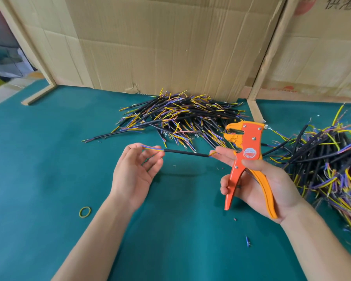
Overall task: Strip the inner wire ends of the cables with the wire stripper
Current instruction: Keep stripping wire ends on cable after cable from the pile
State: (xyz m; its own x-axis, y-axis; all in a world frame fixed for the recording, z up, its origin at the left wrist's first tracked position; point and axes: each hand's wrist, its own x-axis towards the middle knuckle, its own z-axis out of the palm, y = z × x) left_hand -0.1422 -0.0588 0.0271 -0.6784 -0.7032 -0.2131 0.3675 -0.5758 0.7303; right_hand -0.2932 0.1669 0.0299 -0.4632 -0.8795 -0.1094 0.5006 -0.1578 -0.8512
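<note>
Where the teal felt-like tabletop (49,159) meets the back of our bench, we see pale wooden battens (39,96) framing creased brown cardboard panels (160,43); at far left a gap opens onto a blurred room beyond. Toward the near left edge a small yellow-green rubber band (85,212) lies flat on the felt.

Our left hand (134,175) is palm up with the fingers loosely apart, and its fingertips pinch the coloured inner wires at one end of a short black-sheathed cable (185,153). That cable runs level above the tabletop to our right hand (257,179), whose forefinger and thumb tip pinch the yellow and blue wires at its other end. The same hand wraps its remaining fingers round the handles of the orange and yellow wire stripper (245,157), head up and jaws facing left, just above the cable's right end. A round red label on the stripper carries writing too small to read.

Behind the hands a heap of similar black cables with yellow and purple wire ends (180,120) rests against the cardboard, and a second, larger heap (328,165) spreads along the right edge. Top right, the cardboard bears large dark Chinese characters (344,3), cut off by the frame, beside a faded red mark.
</note>
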